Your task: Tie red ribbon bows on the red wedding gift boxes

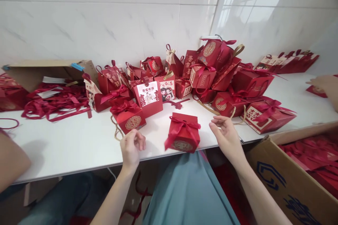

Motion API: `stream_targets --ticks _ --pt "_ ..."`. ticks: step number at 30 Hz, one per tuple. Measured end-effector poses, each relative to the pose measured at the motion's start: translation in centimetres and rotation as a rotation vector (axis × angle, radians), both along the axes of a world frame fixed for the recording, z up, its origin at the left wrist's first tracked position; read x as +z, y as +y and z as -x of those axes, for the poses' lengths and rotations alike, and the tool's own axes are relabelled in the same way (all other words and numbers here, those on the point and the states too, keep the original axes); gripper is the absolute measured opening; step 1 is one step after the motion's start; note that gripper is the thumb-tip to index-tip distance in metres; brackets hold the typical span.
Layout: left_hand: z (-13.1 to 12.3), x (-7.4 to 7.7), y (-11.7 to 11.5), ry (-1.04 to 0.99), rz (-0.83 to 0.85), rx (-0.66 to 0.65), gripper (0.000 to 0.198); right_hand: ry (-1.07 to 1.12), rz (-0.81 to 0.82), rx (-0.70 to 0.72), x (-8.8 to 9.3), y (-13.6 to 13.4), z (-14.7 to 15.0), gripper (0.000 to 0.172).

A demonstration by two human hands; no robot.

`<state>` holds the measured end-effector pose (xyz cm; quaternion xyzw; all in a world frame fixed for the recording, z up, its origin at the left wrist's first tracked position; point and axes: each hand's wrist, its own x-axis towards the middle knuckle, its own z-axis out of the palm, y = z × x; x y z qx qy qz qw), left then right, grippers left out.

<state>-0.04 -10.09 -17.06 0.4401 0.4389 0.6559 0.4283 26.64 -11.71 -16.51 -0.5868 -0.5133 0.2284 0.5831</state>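
A small red gift box [185,132] with a dark red ribbon bow on top sits at the table's front edge, between my two hands and apart from both. My left hand [132,146] is to its left, with loosely curled fingers and nothing visible in them. Behind that hand stands another bowed red box [129,117] with a gold round emblem and a rope handle. On the right, my right hand [224,133] is raised with thumb and fingers apart, holding nothing. Close beyond it lies a red box [228,103] with a rope handle.
Many red gift boxes [211,54] are piled along the tiled wall. At left, a cardboard box [50,66] lies behind loose ribbons [56,102]. A large carton [280,179] of red pieces stands at lower right. Other people's arms [12,160] reach in from both sides.
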Motion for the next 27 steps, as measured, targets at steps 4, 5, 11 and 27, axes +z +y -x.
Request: stream_targets --ticks 4,5,11,27 --pt "-0.4 1.1 -0.4 0.162 0.007 -0.057 0.025 -0.039 0.026 0.188 0.2 -0.7 0.5 0.035" --pt "-0.8 1.5 -0.6 0.255 0.03 -0.126 0.026 -0.059 0.037 0.231 0.3 -1.0 0.6 0.036" --pt "-3.4 2.8 -1.9 0.677 -0.004 -0.157 0.025 -0.155 0.018 0.258 0.8 -2.2 1.2 0.034" --pt "-4.1 1.4 -1.3 0.827 -0.297 -0.343 0.047 -0.167 0.037 0.313 0.8 -2.8 1.4 0.044"
